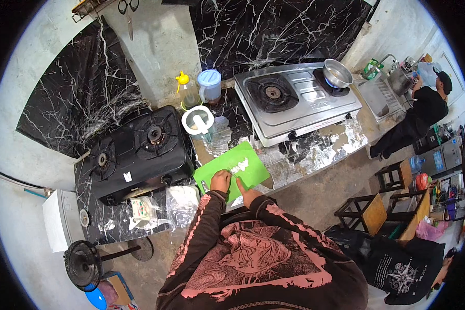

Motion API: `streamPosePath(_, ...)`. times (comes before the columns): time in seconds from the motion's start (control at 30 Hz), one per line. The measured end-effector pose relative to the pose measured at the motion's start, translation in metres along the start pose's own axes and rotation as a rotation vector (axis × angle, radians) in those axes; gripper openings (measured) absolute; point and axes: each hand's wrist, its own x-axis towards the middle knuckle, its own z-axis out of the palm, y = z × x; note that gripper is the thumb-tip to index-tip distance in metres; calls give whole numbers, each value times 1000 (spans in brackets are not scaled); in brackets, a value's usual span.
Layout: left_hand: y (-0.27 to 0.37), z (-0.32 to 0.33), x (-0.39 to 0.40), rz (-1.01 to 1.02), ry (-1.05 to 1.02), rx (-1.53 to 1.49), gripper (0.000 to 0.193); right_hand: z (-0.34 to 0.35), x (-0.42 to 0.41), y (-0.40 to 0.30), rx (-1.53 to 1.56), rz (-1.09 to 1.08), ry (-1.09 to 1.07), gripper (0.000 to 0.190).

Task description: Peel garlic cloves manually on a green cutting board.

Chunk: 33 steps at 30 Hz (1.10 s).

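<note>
A bright green cutting board [257,170] lies on the counter before me, with small white chopped pieces [240,166] near its middle. My left hand [220,181] rests on the board, fingers bent down beside the lower left end of the pieces; whether it grips anything is hidden. To its right, my right hand [248,194] is at the board's near edge, its index finger stretched towards the pieces and the other fingers curled; I cannot tell if something is in it. A narrow silvery object [204,186] lies at the board's left edge, beside my left hand.
A black two-burner stove [139,151] stands left, plastic bags [182,203] near it. Behind the board are a lidded container [197,121], a blue-lidded pitcher [210,87] and a yellow-topped bottle [188,91]. A metal pan [337,73] sits over a lit burner. Two other people are at right.
</note>
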Motion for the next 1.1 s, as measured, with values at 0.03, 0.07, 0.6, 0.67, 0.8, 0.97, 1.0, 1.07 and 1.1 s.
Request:
streamPosePath(0.03,-1,-1,-1,-10,0,5,4,-6,-1,-5,2,-7,-8,75)
streamPosePath(0.07,-2,-2,-2,-10,0,2,3,-12,-2,-9,3,20,-61,74)
streamPosePath(0.6,0,-1,0,14,13,12,4,2,4,5,-4,19,-37,76)
streamPosePath(0.67,-2,-1,-1,41,11,38,4,-1,7,10,-14,-4,-56,75)
streamPosePath(0.8,-1,-1,0,36,-15,64,5,-2,9,23,-14,-57,-78,80)
streamPosePath(0.97,2,-2,1,35,-22,79,5,-7,12,27,-35,-88,-102,81)
streamPosePath(1.0,2,-2,0,33,-20,80,5,-7,11,24,-58,-70,-87,79)
streamPosePath(1.07,1,-2,-1,57,26,56,5,-7,12,16,-82,-56,-72,78)
streamPosePath(1.1,2,-1,-1,58,26,56,5,-5,12,15,-107,-29,-56,77)
